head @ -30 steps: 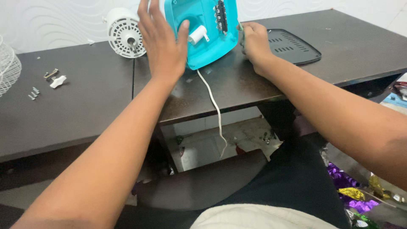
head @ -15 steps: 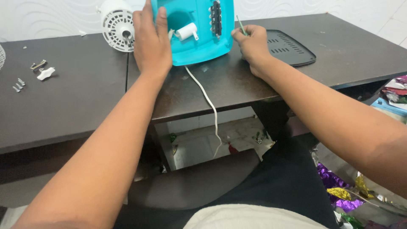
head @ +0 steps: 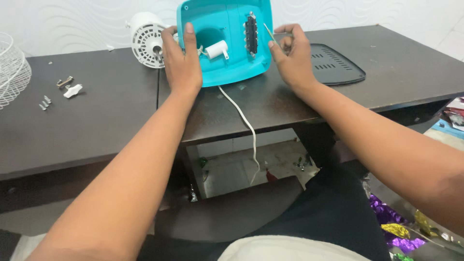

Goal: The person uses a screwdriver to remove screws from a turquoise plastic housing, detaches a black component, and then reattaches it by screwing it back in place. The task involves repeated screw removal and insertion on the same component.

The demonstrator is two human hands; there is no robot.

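at the top centre of the frame a turquoise plastic fan base (head: 232, 58) lies open side up on the dark wooden table (head: 96, 121), its hollow inside facing the camera. inside it sit a small white cylinder capacitor (head: 216, 49) near the middle and a dark switch strip (head: 250, 35) running up and down to the right of it. a white power cord (head: 241, 118) leaves the lower edge of the base, crosses the table edge and hangs down toward the floor in the middle of the frame.

the left hand (head: 181, 60) lies flat over the left rim of the base, fingers stretched and spread, pressing on it rather than curled round anything. the right hand (head: 290, 55) rests at the right rim, fingers bent in, pinching a thin pale green-tipped tool (head: 269, 35) whose point slants up toward the base's upper right corner.

just left of the base, touching the left hand's fingers, stands a white ribbed fan motor housing (head: 145, 39). to the right of the right hand a flat black vented cover plate (head: 336, 65) lies on the table. at the far left edge part of a white wire fan guard (head: 12, 72) shows, and near it a few small screws and metal clips (head: 60, 89) lie loose. crumpled shiny foil wrappers (head: 401, 222), purple and gold, sit on the floor at the lower right.
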